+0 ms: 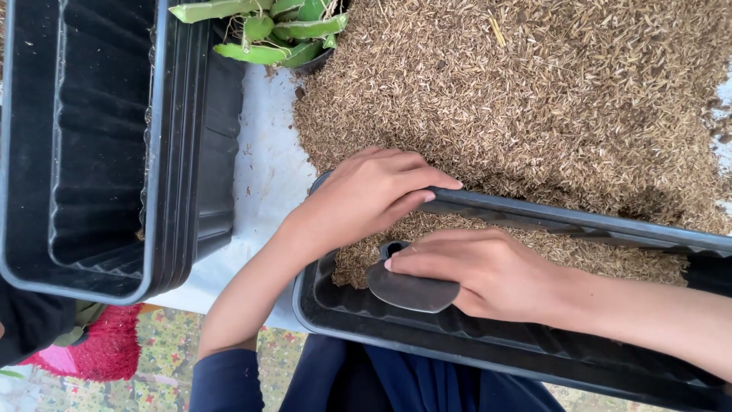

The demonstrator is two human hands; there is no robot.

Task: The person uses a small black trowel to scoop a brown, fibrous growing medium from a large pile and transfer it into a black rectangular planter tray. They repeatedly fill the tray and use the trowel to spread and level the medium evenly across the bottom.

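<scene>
Below the husk heap point(534, 99), a ribbed black planter point(488, 347) holds husks; left hand point(366, 194) grips its rim, right hand point(488, 271) clasps a metal trowel point(408, 290) inside.

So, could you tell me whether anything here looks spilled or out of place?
Nothing looks damaged. The husk pile lies loose on the white sheet, scattered against the planter both hands work in. A green succulent sits half buried at its edge.
</scene>
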